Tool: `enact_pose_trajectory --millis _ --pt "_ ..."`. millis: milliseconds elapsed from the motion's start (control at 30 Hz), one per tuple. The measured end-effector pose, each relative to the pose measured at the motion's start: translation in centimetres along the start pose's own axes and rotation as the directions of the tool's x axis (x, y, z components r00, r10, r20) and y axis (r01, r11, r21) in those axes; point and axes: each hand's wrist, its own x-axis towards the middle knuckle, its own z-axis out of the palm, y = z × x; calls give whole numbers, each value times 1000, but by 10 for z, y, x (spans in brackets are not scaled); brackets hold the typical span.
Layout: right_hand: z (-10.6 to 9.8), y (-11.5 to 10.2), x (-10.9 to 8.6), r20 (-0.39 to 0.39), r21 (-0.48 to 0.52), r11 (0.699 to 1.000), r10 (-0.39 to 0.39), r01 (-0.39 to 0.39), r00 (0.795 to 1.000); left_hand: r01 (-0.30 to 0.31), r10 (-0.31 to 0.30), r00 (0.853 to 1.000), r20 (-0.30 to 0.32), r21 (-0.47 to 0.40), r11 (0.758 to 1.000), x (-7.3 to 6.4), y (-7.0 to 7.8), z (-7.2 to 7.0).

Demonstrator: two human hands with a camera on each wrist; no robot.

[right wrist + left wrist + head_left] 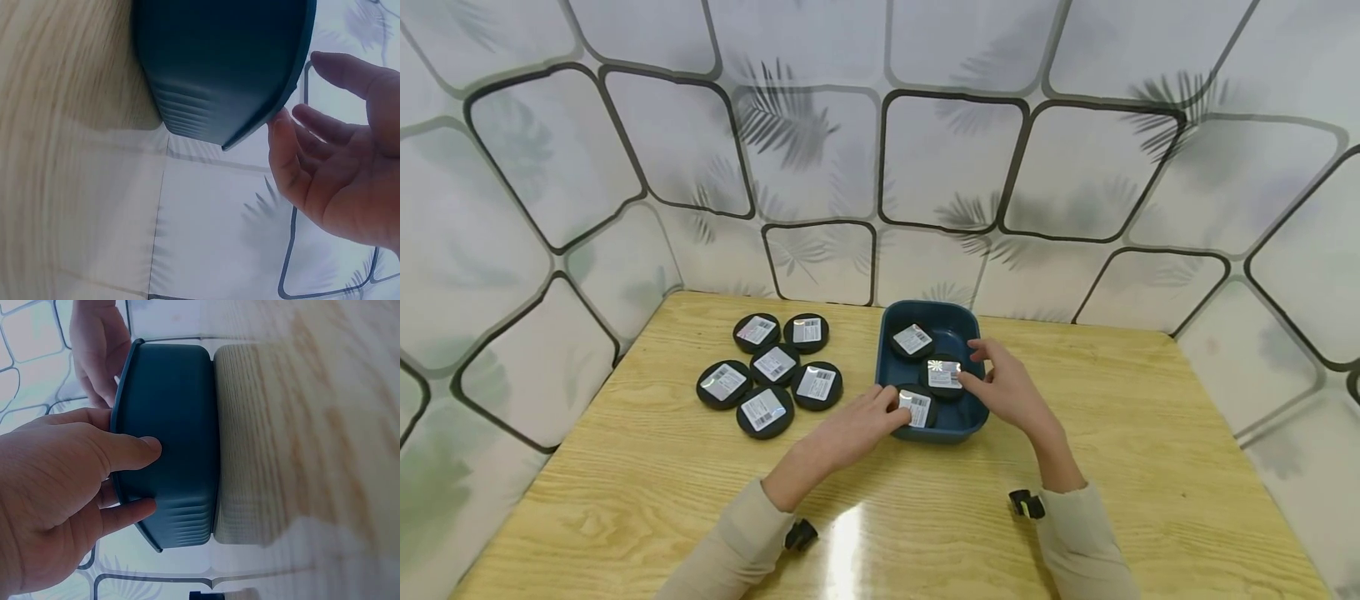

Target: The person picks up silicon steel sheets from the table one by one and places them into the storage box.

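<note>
A dark blue plastic bin (952, 434) stands on the table with several flat round black containers in it, their printed labels up. At its near left corner is my left hand (861, 425), fingers curled at the rim. The left wrist view shows its thumb (140, 452) against the outside wall, with another finger passing behind the rim. My right hand (1011, 387) is at the bin's right rim, fingers loosely bent, nothing in its grasp. Its thumb overlaps the edge of the middle container (942, 373). Another container (917, 408) lies close by the left fingertips.
Left of the bin, several more round black containers (776, 364) with white labels lie close together on the wooden table (1142, 442). A patterned cloth wall (951, 158) encloses the back and sides. A black strap mount (801, 534) sits by the left sleeve.
</note>
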Motion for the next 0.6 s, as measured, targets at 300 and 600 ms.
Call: enact_pose_trajectory --millis 300,600 --pt "-6 -2 -10 47 -12 999 -31 32 998 -12 12 999 -40 -6 1000 -1 1 0" --pt "-10 -10 -23 195 -27 992 -116 124 974 -17 17 999 -48 -3 1000 0 1 0"
